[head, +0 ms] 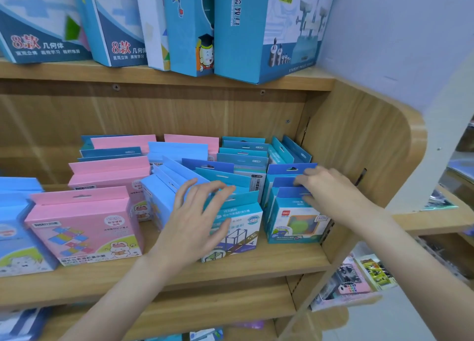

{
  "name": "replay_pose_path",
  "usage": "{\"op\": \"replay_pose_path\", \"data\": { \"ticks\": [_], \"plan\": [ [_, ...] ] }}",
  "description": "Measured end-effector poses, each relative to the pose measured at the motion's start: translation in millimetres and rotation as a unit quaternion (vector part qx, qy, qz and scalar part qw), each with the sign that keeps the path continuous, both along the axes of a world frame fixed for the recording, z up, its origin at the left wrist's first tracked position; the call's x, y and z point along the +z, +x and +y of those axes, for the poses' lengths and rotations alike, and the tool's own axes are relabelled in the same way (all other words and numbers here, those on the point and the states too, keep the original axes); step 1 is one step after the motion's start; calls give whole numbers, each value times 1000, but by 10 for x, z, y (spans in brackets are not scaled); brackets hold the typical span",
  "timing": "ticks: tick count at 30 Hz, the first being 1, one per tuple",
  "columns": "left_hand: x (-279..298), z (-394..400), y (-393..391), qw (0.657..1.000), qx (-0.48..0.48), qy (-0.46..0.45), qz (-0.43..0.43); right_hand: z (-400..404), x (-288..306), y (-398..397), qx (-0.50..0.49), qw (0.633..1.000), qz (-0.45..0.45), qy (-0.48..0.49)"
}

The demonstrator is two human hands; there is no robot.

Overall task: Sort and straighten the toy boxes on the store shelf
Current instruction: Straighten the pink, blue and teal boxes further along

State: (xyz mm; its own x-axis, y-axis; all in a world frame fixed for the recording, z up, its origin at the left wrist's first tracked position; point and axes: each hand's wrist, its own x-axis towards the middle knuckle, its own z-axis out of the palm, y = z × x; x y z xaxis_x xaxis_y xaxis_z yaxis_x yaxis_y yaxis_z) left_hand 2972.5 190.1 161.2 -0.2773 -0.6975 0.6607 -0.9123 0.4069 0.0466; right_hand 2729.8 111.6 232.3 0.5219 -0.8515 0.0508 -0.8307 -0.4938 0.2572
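Rows of small toy boxes stand on the wooden middle shelf point(256, 263). My left hand point(195, 220) is spread over the front teal box point(241, 228) in the middle row, fingertips on its hang tab and thumb against its front face. My right hand point(331, 189) reaches into the rightmost row, its fingers resting on the tabs of the blue boxes point(292, 222) near the shelf's side wall. A light blue box point(161, 194) leans tilted just left of my left hand. Pink boxes point(84, 228) stand further left.
Tall blue boxes point(256, 30) fill the upper shelf. The shelf's rounded wooden side panel point(364, 140) stands right beside my right hand. A light blue box point(15, 228) is at the far left. Other goods lie on lower shelves at the right.
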Motion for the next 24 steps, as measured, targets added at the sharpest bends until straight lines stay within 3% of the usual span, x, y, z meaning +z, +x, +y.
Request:
{"op": "replay_pose_path", "data": {
  "ticks": [2,5,8,12,17,24],
  "plan": [
    [47,54,81,997,8,-19,77,90,-15,73,45,995,-93,-14],
    [70,106,298,991,49,-23,122,210,-58,342,126,964,-214,94],
    [43,166,534,996,56,27,71,205,-151,606,150,962,-164,156],
    [-8,224,721,996,46,76,-7,157,-308,730,182,979,-66,68],
    [40,205,793,993,86,45,-71,303,-511,477,289,952,-70,-69],
    [176,65,875,979,72,44,-185,214,-568,327,255,958,-111,-65]
  ]
}}
